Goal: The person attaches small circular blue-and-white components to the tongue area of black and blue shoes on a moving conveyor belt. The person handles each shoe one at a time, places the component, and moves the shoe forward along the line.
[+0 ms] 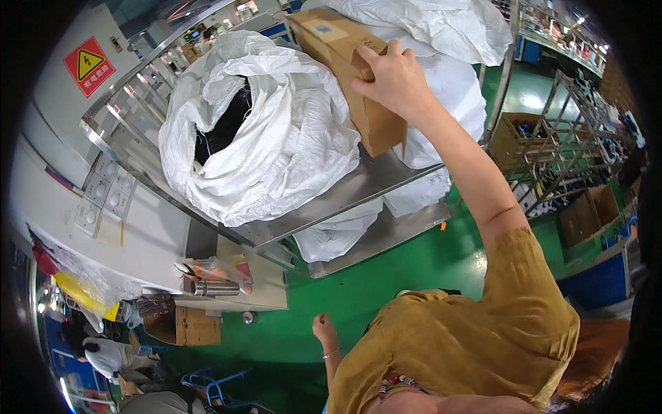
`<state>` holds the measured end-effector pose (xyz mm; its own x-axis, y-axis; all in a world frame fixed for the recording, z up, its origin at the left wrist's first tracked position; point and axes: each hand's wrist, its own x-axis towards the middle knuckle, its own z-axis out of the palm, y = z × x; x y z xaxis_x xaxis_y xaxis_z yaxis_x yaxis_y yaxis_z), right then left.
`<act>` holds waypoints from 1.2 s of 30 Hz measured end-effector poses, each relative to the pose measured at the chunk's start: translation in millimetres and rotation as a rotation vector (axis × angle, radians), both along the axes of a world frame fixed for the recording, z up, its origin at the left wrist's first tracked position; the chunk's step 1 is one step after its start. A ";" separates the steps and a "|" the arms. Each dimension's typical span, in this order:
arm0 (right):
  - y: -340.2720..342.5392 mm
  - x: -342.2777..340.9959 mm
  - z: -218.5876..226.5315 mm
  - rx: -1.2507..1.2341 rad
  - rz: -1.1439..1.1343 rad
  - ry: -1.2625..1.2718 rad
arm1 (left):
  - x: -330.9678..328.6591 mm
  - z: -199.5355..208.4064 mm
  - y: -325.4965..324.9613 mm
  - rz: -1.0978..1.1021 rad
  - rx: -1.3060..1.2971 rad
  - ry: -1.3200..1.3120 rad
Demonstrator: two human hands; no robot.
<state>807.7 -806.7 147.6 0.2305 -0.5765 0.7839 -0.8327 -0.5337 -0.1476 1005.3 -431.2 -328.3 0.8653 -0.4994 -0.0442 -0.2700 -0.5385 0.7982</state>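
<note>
My right hand (396, 79) reaches forward over a long brown cardboard box (379, 127). Its fingers and thumb are bent and closed on the box's upper side and edge. The box lies on the top shelf of a metal rack (303, 217), between white woven sacks. On its left a big white sack (289, 138) has its mouth partly open, with something black inside. More white sacking (441, 90) rests to the box's right. Low by my body, my left hand (324, 328) hangs with curled fingers, apart from the rack; I see nothing in it.
White bags (341, 231) fill the rack's lower shelf. At left stand a white cabinet with a red warning sign (89, 65) and a counter holding a steel flask (215, 288). Open cartons (589, 214) and a metal frame are at right. People are at lower left.
</note>
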 end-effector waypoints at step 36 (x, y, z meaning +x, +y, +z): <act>-199.6 125.1 -258.9 0.418 -0.151 -0.148 | -103.9 -171.0 185.7 0.584 0.126 0.319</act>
<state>932.8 -1006.3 -111.3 0.0230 -0.8683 0.4956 -0.8504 -0.2776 -0.4469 901.4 -245.5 -499.4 0.9263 0.0722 -0.3699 0.3324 -0.6188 0.7118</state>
